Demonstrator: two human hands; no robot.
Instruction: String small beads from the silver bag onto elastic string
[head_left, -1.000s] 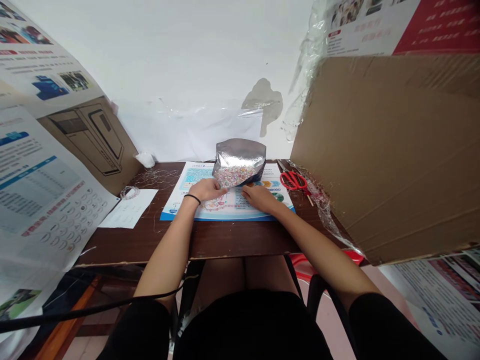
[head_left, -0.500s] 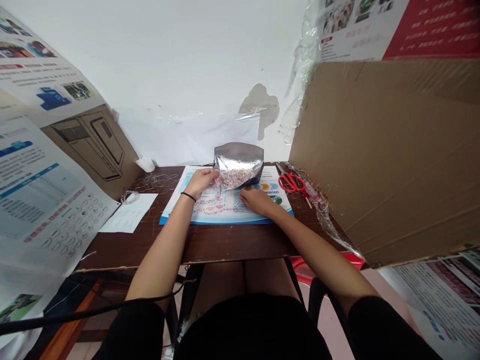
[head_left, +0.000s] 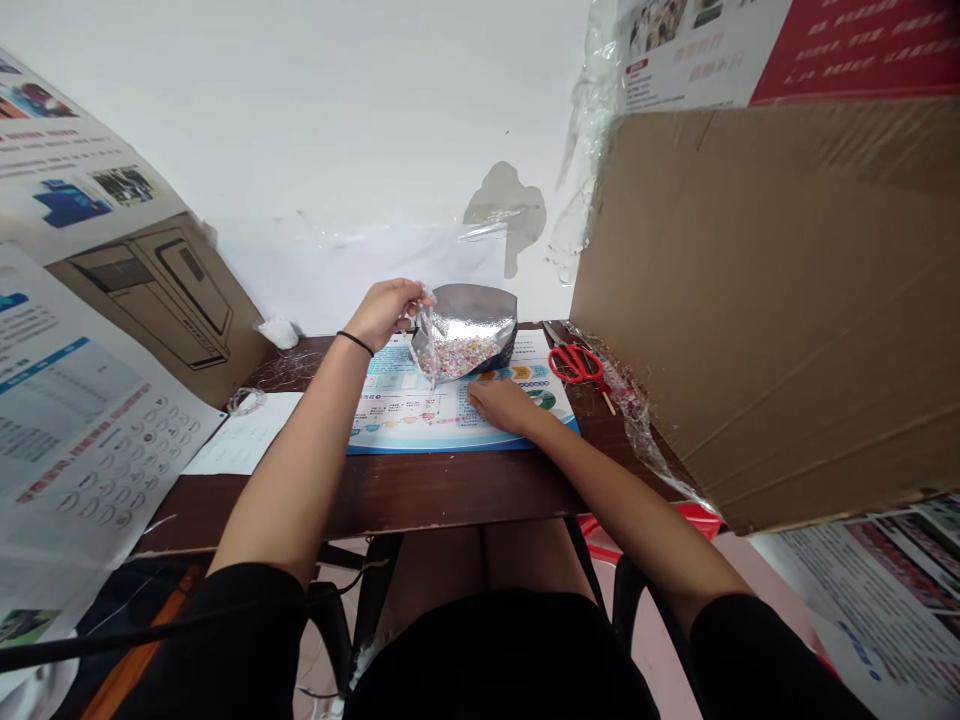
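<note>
My left hand [head_left: 394,308] is raised at the left edge of a silver foil bag [head_left: 471,310], its fingers pinched on a strand of small clear and pinkish beads [head_left: 428,345]. The strand hangs down in front of the bag's left side. Inside the opened bag lie many small mixed-colour beads [head_left: 463,354]. My right hand [head_left: 501,404] rests on the printed sheet [head_left: 405,432] just in front of the bag, fingers curled together. Whatever is between those fingers, if anything, is too small to make out.
Red-handled scissors [head_left: 576,363] lie right of the sheet, beside crumpled clear plastic [head_left: 637,430]. A large cardboard panel [head_left: 772,300] borders the right. At left are a coiled beaded ring [head_left: 246,401], a white paper [head_left: 244,440], a white lump [head_left: 278,332] and loose thread.
My left hand has risen and moved slightly left, lifting the bead strand off the sheet. My right hand stays low before the bag. The view has shifted a little.
</note>
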